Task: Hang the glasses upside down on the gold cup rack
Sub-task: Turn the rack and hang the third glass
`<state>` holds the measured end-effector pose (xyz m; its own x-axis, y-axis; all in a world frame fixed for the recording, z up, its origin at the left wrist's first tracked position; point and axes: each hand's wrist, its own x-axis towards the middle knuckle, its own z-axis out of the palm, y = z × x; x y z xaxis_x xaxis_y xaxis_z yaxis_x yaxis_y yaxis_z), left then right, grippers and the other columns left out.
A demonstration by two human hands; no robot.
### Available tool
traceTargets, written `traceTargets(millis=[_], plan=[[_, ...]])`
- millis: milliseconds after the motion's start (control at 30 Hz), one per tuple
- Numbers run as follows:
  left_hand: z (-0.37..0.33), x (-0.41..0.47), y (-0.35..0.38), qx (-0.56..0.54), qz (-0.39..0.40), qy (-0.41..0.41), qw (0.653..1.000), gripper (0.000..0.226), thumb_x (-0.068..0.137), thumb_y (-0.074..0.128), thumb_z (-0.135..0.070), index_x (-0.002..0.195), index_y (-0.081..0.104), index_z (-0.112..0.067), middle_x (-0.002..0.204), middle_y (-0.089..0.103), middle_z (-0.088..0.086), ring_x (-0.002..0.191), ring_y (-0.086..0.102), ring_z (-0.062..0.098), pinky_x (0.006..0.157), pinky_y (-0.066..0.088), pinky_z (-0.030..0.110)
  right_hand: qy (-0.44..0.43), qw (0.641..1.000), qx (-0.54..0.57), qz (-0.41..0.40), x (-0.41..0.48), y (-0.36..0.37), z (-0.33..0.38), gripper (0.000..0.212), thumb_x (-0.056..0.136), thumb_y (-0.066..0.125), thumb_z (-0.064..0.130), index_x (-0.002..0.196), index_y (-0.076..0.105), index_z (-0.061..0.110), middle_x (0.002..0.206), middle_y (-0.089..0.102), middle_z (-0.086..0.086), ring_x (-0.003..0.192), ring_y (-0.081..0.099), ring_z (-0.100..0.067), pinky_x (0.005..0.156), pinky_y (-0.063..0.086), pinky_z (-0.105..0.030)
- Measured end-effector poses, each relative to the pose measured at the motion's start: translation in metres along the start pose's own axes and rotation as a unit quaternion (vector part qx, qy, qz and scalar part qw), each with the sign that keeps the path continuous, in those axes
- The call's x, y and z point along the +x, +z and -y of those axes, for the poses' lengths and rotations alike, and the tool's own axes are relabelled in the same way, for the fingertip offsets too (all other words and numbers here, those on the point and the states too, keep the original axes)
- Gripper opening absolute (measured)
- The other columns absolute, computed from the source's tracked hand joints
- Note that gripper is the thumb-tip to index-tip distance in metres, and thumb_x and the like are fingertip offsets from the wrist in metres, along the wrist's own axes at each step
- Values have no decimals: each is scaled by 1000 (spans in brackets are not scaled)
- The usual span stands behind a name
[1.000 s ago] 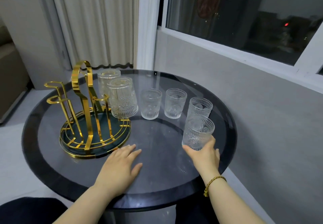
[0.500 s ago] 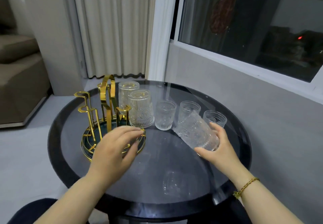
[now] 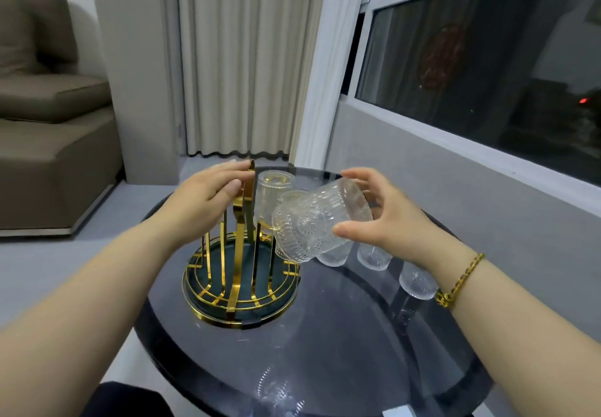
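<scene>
The gold cup rack (image 3: 241,264) stands on a dark round tray at the table's left. Two ribbed clear glasses hang upside down on its far prongs, one at the back (image 3: 272,195) and one partly hidden behind the held glass. My right hand (image 3: 387,215) grips another ribbed glass (image 3: 317,221), tilted on its side with its base toward me, just right of the rack's top. My left hand (image 3: 208,199) rests its fingers on the rack's tall gold handle. Three more glasses (image 3: 374,255) stand upright on the table, below my right hand.
The round dark glass table (image 3: 325,351) ends close to a grey wall and window on the right. A brown sofa (image 3: 48,143) sits at the left, and curtains (image 3: 244,59) hang behind the table.
My right hand lifted the glass off the table, tipped it over and carried it left to the rack. My left hand rose from the table to the rack's handle. The view tilted up.
</scene>
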<state>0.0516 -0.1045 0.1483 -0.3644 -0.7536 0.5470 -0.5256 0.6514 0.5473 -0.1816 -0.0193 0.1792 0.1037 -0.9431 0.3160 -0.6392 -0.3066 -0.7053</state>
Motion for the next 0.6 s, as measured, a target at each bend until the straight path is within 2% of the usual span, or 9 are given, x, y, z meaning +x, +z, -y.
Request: traceTargets(millis=[67,167,233,300,400,467,600], plan=[[3,2,-4,-11,-1,5,1000,31,93,37,-9,122,48,-13,138,43,4,121,28,5,103,21,30,-11,1000,-14,24,14,7,9,63,62,74,28,111,38,43,104,40,30,107,41,-1,84,33,-15],[7,5,-8,-2,4,12,1000,31,93,38,-9,122,49,-14,136,45,3,120,30,5,103,21,31,-24,996,-39,72,32,19,18,68,65,73,28,122,37,35,113,40,21,111,36,1,77,30,-1],[8,5,-8,-8,9,12,1000,32,93,38,-10,122,48,-14,136,46,3,120,32,6,104,23,32,-25,993,-66,99,41,30,20,74,64,74,28,126,33,30,117,39,15,110,34,1,72,29,0],[9,4,-7,-12,12,15,1000,32,93,38,-10,123,47,-15,136,45,2,122,33,7,108,24,36,-17,989,-84,116,45,44,18,76,63,75,29,124,31,27,125,41,7,109,33,-3,77,31,-6],[9,1,-6,-12,10,19,1000,33,92,39,-9,124,46,-16,136,43,-2,123,33,7,110,25,43,-8,987,-99,127,47,61,15,71,62,74,30,119,34,26,130,42,-3,116,37,-12,91,33,-23],[10,0,-5,-7,9,24,1000,34,92,40,-9,125,45,-16,133,40,-9,121,32,5,111,25,46,-9,984,-116,136,47,69,12,70,63,73,30,121,34,25,130,42,-3,120,35,-16,92,33,-26],[12,0,-3,-4,5,25,1000,35,91,41,-9,126,44,-17,134,40,-8,122,32,5,110,27,44,-8,981,-130,144,44,76,8,71,66,71,29,126,34,22,135,39,-2,126,30,-17,101,33,-33]])
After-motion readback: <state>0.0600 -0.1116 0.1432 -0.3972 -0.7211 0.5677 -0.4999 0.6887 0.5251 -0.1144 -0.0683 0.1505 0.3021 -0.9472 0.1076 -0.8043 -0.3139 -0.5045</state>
